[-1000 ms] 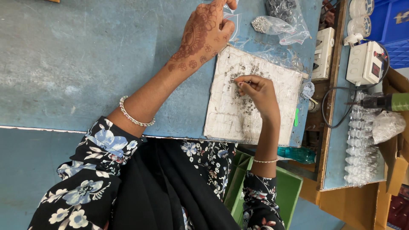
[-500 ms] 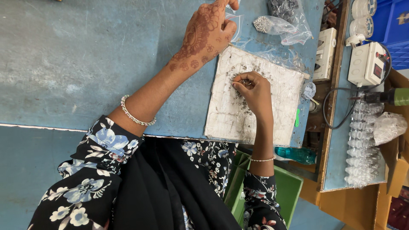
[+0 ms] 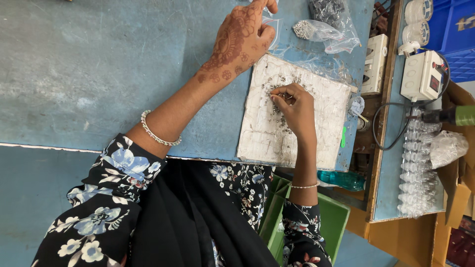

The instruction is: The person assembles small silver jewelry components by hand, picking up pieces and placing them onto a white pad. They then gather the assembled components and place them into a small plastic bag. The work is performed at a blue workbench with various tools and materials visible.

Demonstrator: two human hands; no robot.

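Observation:
My left hand (image 3: 241, 37), patterned with henna, rests on the blue table (image 3: 99, 64) and pinches the edge of a small clear plastic bag (image 3: 271, 22) between thumb and fingers. My right hand (image 3: 295, 106) lies on a worn white board (image 3: 326, 109) and its fingertips are pinched together over small metal parts (image 3: 277, 81) scattered on the board. Whether a part sits between the fingertips is too small to tell.
Clear bags of small metal parts (image 3: 324, 27) lie at the table's far edge. Right of the board are a white switch box (image 3: 375, 57), a white meter box (image 3: 423, 74) with a cable, a tray of clear vials (image 3: 418, 163), a green bin (image 3: 331, 217) and a blue crate (image 3: 457, 34).
My right hand's fingertips have shifted slightly over the parts on the board. My left hand has stayed at the small bag.

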